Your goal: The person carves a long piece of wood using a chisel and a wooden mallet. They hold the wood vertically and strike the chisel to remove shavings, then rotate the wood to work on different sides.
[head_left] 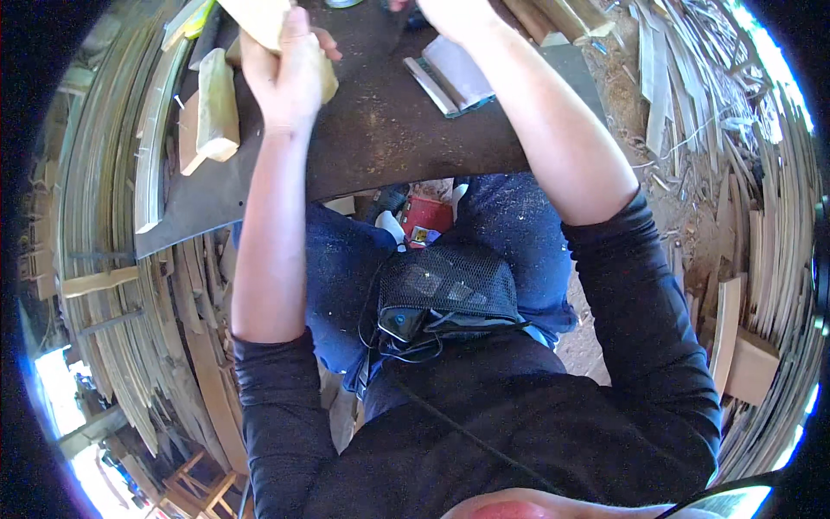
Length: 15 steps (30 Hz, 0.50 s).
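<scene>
My left hand (290, 82) is wrapped round a pale, shaped piece of wood (259, 19) above the far left of a dark work surface (380, 143). The wood runs out past the upper edge of the view. My right hand (456, 16) is at the top edge, partly cut off and blurred. Its fingers look closed beside a small dark thing (417, 17) that I cannot make out. Under my right forearm lies a flat, pale grey item (462, 71) with a ridged strip and a teal edge.
Left of my left hand are a wooden block (216, 105) and a long pale strip (154, 164) with nails. More wood pieces (553, 16) lie at the far right. A black mesh pouch (445, 281) sits at my lap. Stacked slats (761, 251) line both sides.
</scene>
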{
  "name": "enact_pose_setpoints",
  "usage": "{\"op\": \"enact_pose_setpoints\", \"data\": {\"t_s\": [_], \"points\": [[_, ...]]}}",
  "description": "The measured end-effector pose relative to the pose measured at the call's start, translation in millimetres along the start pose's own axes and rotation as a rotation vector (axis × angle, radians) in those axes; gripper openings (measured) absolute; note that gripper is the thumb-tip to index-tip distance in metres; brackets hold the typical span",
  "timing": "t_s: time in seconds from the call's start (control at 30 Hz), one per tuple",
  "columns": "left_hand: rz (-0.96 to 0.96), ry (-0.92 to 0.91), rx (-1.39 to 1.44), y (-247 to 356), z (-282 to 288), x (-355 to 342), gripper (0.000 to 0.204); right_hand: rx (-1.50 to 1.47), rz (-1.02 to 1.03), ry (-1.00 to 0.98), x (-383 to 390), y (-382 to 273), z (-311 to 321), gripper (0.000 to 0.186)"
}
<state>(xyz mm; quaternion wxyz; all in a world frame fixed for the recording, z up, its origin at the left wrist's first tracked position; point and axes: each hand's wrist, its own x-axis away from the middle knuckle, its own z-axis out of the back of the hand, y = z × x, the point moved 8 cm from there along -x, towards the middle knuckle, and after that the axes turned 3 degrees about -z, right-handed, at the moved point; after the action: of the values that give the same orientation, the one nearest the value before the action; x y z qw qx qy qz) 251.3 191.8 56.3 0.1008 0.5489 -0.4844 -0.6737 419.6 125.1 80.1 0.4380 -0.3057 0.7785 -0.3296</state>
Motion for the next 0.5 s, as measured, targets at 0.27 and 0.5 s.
{"op": "enact_pose_setpoints", "data": {"t_s": [0.27,0.5], "points": [[-0.01,0.095,0.045,6,-13,-61,0.059,0.134,0.062,0.011,-3,5,-3,0.031],[0.049,0.016,0.311,-33,-19,-43,0.058,0.444,0.107,0.064,4,-1,-9,0.037]]}}
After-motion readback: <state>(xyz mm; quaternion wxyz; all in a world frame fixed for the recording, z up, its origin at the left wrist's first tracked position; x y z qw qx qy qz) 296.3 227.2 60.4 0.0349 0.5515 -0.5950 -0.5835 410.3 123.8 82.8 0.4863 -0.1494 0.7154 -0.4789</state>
